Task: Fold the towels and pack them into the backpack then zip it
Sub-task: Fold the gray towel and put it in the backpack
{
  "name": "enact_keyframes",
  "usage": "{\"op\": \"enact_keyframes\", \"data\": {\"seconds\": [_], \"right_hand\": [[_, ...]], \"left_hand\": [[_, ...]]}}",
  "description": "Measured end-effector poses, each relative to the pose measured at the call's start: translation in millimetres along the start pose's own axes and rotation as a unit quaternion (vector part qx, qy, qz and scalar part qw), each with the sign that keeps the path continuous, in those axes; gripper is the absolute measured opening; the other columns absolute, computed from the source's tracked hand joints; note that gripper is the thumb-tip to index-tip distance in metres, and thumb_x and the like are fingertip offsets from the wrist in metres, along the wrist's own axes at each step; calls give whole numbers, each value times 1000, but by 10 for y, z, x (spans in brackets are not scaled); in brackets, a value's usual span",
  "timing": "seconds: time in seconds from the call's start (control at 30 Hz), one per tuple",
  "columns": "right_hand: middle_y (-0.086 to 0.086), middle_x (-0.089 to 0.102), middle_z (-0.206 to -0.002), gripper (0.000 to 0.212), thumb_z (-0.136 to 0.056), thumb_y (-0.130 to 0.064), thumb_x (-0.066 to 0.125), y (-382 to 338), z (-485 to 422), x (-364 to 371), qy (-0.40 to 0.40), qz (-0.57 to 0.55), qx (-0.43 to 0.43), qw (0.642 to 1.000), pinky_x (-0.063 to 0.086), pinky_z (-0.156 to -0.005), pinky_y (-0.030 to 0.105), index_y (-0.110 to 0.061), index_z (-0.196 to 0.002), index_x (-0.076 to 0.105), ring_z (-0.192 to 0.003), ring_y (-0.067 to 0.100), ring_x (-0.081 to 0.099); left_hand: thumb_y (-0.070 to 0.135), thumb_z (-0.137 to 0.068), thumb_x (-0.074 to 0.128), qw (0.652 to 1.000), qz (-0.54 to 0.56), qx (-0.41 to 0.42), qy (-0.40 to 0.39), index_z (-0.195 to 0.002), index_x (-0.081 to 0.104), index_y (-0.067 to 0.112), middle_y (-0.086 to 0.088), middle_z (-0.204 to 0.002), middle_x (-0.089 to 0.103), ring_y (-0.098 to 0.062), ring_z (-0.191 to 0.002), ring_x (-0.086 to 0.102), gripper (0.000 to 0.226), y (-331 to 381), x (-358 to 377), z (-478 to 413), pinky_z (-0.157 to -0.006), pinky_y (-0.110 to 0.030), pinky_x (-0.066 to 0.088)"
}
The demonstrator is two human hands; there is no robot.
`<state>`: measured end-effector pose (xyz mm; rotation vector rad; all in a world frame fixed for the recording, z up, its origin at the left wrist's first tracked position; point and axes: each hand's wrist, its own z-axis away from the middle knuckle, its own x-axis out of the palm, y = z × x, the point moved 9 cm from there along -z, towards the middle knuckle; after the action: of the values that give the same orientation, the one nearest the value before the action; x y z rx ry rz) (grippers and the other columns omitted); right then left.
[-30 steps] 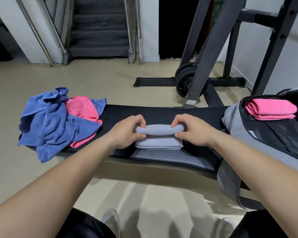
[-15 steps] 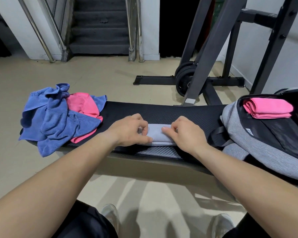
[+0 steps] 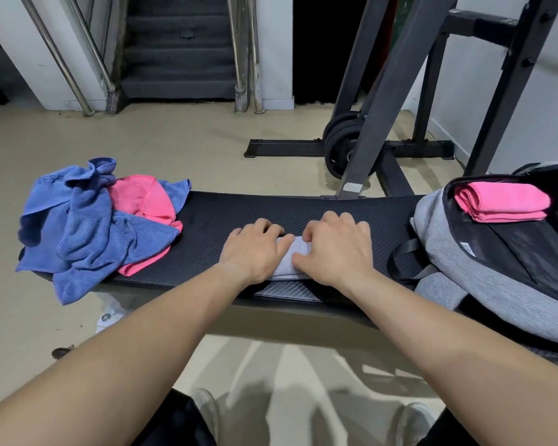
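— What moved?
— Both hands have pushed the folded grey terry towel (image 3: 284, 261) down flat at the centre of the black ribbed bench pad (image 3: 213, 225). The left hand (image 3: 255, 252) and right hand (image 3: 335, 252) curl over it, thumbs on top.
— Around it?
— At three o'clock lies an open grey fabric backpack (image 3: 438, 239) with a folded pink towel (image 3: 500, 201) inside; its white label (image 3: 467, 248) is unreadable. Crumpled blue and pink towels (image 3: 87, 226) are at nine.

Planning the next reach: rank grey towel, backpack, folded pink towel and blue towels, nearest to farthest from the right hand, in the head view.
1. Grey towel: under the right hand.
2. Backpack: right end of the bench.
3. Folded pink towel: in the open backpack.
4. Blue towels: bench's left end.
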<state>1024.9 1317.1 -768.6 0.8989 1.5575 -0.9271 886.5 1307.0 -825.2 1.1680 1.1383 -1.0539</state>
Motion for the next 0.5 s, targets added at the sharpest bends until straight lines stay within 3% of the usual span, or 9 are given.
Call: {"op": "enact_keyframes", "data": {"seconds": [0.07, 0.17, 0.27, 0.37, 0.5], "right_hand": [[-1, 56, -115, 31, -93, -43, 45, -65, -48, -43, 31, -18, -5, 999, 34, -89, 41, -26, -106, 68, -109, 25, 46], [0, 53, -128, 34, -100, -34, 37, -120, -89, 165, 22, -38, -27, 999, 36, -94, 40, -21, -123, 59, -116, 25, 47], [-1, 51, -141, 46, -105, -39, 24, -64, -51, 487, -19, -22, -55, 998, 35, -108, 42, -21, -141, 47, -129, 24, 46], [0, 48, -145, 55, -103, -44, 12, -11, -13, 585, -21, 15, -56, 998, 31, -113, 46, -23, -145, 41, -132, 24, 44], [5, 46, -149, 72, -95, -47, -4, -27, 6, 592, -33, 64, -38, 997, 28, -114, 52, -21, -147, 38, -134, 29, 42]], "left_hand": [[51, -103, 16, 1000, -15, 11, 14, -139, 48, 31, 1, -145, 44, -24, -131, 45, 52, 20, 3, -8, -110, -43, 33], [54, -100, 7, 999, -34, 18, 19, -141, 46, 32, 1, -149, 41, -21, -140, 36, 60, 33, 24, -3, -114, -45, 28], [56, -94, 1, 999, -32, 19, 25, -141, 44, 32, 1, -151, 40, -19, -142, 33, 68, 21, 41, 14, -115, -48, 27], [58, -94, 1, 1000, -15, 11, 11, -143, 41, 34, 1, -156, 34, -20, -145, 28, 68, -1, 87, 7, -118, -50, 22], [55, -97, 4, 993, -113, 3, 32, -142, 43, 28, -4, -157, 34, -26, -146, 27, 65, 36, 35, 31, -119, -51, 18]]}}
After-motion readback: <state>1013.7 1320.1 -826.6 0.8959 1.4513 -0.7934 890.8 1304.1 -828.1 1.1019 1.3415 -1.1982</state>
